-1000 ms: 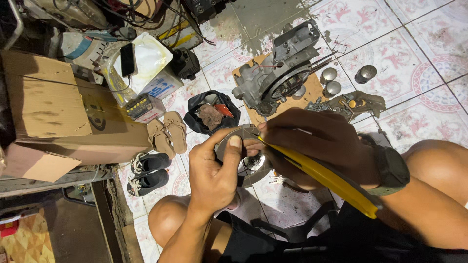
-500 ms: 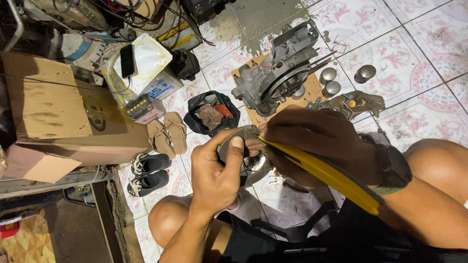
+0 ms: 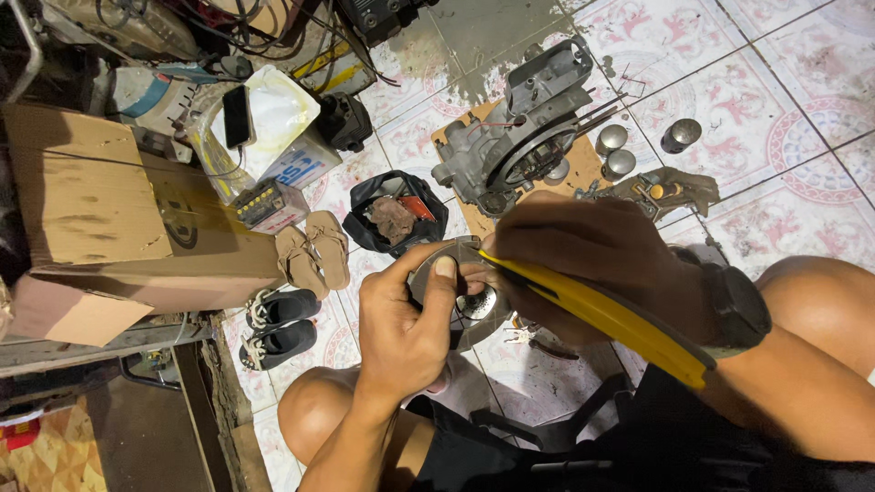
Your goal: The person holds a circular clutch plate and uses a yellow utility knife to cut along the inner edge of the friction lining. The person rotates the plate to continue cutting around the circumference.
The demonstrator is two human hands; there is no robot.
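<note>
Two hands – left fingers point(image 3: 444, 270) grip round metal part point(image 3: 456, 305), yellow tool point(image 3: 602, 314) (right) touching

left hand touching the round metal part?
Touching. Head view: left hand grips the round metal part, thumb pressed on its face.

Warm, moderately bright light falls from above on both hands and the tiled floor point(image 3: 793, 182) beyond them, sharp there, while the area left of the grip sinks into deep, murky shadow.
</note>
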